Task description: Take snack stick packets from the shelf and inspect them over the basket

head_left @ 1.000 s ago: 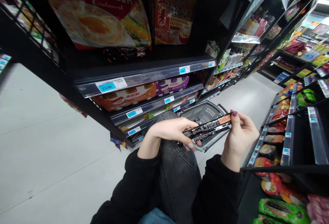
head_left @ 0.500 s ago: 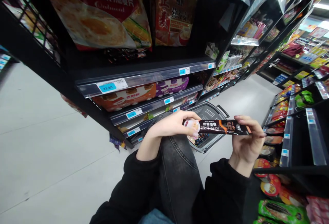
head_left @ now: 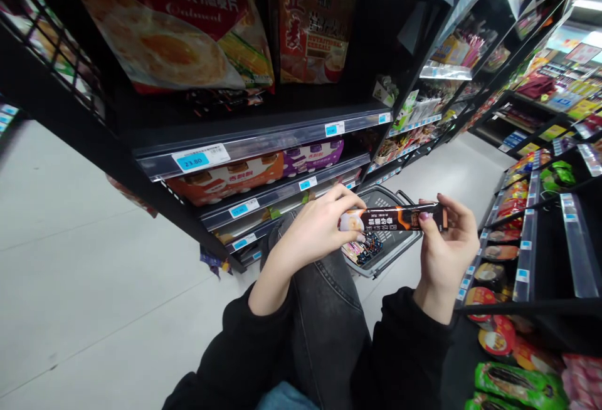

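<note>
A slim black coffee sachet (head_left: 383, 219) with orange trim and a pale cup picture lies level between my two hands. My left hand (head_left: 324, 215) pinches its left end with thumb and fingers. At the other end, my right hand (head_left: 446, 237) grips it, thumb pressed on the front face and fingers behind. Below the sachet stands a grey shopping basket (head_left: 399, 250), holding several small dark and light sachets (head_left: 364, 248); part of it is hidden by my hands and knee.
On the left shelf (head_left: 263, 137) stand an oatmeal bag (head_left: 179, 40) and a cereal bag (head_left: 313, 27), with some dark sachets (head_left: 226, 101) lying in front. Orange and purple multipacks (head_left: 235, 175) fill the shelf below. At right, another rack (head_left: 527, 253) bears bowls and packets.
The sachet has risen slightly and turned nearly level. My right thumb has come onto its front face, and the right hand has shifted a little left along it.
</note>
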Motion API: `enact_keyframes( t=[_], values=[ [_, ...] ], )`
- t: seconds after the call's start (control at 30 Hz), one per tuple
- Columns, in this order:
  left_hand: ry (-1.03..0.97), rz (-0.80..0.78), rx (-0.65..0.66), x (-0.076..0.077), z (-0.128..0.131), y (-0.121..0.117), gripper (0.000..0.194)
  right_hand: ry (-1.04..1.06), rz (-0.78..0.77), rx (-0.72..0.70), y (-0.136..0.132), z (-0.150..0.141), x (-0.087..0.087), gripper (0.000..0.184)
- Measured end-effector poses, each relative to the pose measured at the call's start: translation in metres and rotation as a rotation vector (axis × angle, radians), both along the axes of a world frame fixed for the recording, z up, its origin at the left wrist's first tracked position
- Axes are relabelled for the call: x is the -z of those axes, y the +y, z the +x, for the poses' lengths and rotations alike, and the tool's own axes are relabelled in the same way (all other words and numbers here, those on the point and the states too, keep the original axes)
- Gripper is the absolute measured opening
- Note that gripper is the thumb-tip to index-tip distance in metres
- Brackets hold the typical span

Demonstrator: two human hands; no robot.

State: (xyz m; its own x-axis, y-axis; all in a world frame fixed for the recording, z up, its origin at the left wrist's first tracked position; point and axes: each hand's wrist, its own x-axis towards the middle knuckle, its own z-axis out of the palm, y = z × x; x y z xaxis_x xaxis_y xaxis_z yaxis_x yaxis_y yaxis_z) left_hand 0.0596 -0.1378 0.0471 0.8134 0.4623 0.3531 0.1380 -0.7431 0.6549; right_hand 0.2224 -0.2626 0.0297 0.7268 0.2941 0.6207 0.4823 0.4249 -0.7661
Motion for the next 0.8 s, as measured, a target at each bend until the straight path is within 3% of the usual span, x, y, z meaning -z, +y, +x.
enact_keyframes(
  t=[0.2, 0.5, 0.6, 0.8],
  values=[
    [-0.011, 0.155, -0.071, -0.001, 0.004, -0.007, 0.021, -0.035, 0.016, 0.059, 0.000, 0.003, 0.002, 0.035],
    [0.064, 0.185, -0.082, -0.001, 0.008, -0.011, 0.017, -0.081, 0.002, 0.173, -0.001, 0.002, -0.003, 0.037],
    [0.072, 0.100, -0.045, -0.002, 0.007, -0.011, 0.014, -0.068, -0.035, 0.205, -0.002, 0.001, -0.004, 0.041],
    [0.113, -0.311, 0.089, -0.004, 0.004, 0.000, 0.022, 0.049, 0.005, 0.307, -0.003, 0.002, -0.006, 0.039]
  ],
)
